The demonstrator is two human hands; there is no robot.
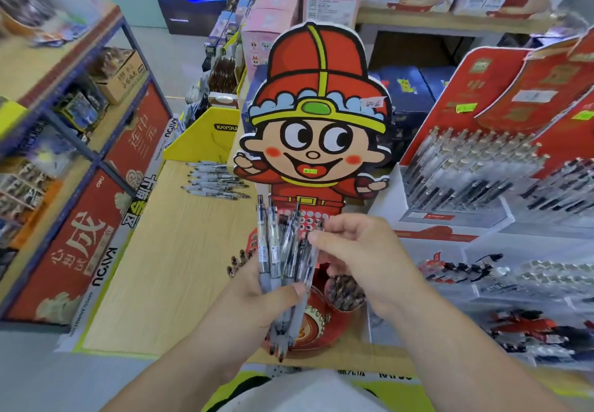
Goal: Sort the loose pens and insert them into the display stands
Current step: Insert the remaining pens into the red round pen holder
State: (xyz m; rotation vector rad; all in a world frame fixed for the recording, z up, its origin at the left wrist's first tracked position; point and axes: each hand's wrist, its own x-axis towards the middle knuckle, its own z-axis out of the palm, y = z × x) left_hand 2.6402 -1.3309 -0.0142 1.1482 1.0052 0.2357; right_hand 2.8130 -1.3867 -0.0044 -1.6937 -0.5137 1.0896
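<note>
My left hand (254, 302) grips a bundle of several clear-and-grey pens (276, 250), held upright in front of me. My right hand (356, 257) pinches one pen at the right side of that bundle with thumb and fingers. Directly behind the bundle stands a red cartoon-character display stand (318, 115), whose holed red pen tray (310, 218) shows just above my fingers. More loose pens (215, 183) lie in a row on the wooden tabletop (180, 267) at the left. Red display stands (475, 167) at the right hold rows of pens.
A yellow cardboard box (205, 135) stands behind the loose pens. Lower pen displays (501, 276) fill the right front. A blue-framed shelf (83, 141) with red boxes runs along the left. Pink and blue boxes are stacked behind the stand.
</note>
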